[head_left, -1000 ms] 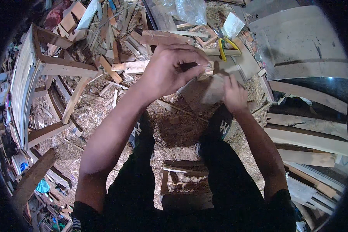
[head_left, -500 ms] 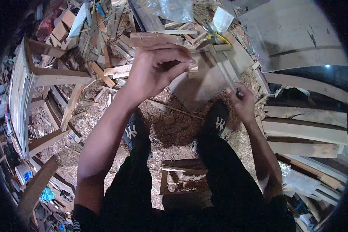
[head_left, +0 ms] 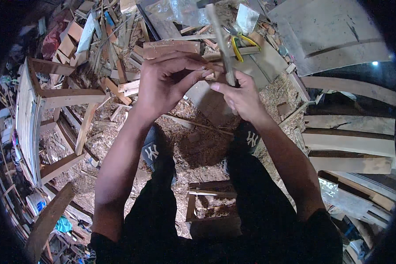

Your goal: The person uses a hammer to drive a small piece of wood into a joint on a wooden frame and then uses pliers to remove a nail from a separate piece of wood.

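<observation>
Up between both hands stands a thin wooden stick (head_left: 220,42), its long axis near upright and leaning slightly away toward the top of the view; the right hand (head_left: 242,94) has its fingers curled shut round the lower end, and the left hand (head_left: 163,83) comes in from the side with thumb and fingertips pinched close against the same spot, though whether it grips the stick or some small piece beside it is hard to tell; both hands sit level and touching, the right one carrying the stick; below them a grey board (head_left: 211,103) leans across the ground between the shoes (head_left: 152,152); the floor (head_left: 193,145) is thick with sawdust and shavings; yellow-handled pliers (head_left: 240,44) lie just beyond the hands; a wooden frame (head_left: 44,101) stands at the left, planks (head_left: 347,141) are stacked at the right, and offcuts (head_left: 119,83) crowd the dim room.
</observation>
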A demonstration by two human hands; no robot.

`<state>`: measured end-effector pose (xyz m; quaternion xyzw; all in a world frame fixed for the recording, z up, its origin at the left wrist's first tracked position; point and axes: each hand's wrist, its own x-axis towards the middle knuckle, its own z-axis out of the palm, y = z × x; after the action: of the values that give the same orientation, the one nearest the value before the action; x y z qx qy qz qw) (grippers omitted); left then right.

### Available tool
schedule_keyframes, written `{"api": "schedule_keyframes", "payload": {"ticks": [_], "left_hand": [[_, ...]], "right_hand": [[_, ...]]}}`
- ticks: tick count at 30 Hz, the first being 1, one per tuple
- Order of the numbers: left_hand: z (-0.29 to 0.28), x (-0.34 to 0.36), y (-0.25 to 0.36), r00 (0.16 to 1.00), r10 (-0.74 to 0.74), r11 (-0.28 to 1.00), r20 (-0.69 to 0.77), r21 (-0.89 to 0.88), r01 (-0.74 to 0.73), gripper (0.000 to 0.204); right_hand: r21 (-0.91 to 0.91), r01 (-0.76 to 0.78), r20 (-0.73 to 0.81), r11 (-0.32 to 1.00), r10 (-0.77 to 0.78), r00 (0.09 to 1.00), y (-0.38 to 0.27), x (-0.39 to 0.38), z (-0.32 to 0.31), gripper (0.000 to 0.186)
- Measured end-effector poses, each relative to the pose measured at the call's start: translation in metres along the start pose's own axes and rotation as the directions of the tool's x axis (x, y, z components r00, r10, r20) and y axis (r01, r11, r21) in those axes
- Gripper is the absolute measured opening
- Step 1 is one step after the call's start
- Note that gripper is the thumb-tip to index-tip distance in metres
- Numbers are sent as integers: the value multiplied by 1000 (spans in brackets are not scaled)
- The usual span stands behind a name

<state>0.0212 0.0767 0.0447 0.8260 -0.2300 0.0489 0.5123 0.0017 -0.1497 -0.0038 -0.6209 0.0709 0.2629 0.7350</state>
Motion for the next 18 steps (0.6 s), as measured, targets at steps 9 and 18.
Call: {"api": "schedule_keyframes", "payload": {"ticks": [9,18], "left_hand": [[2,-1,7,998,-57,998,-41,18,57,13],[-4,0,1,1000,15,1000,-1,23,-15,12]], "right_hand": [[1,48,-82,999,-48,995,16,5,8,30],[-41,44,-45,998,-46,998,19,8,1,27]]}}
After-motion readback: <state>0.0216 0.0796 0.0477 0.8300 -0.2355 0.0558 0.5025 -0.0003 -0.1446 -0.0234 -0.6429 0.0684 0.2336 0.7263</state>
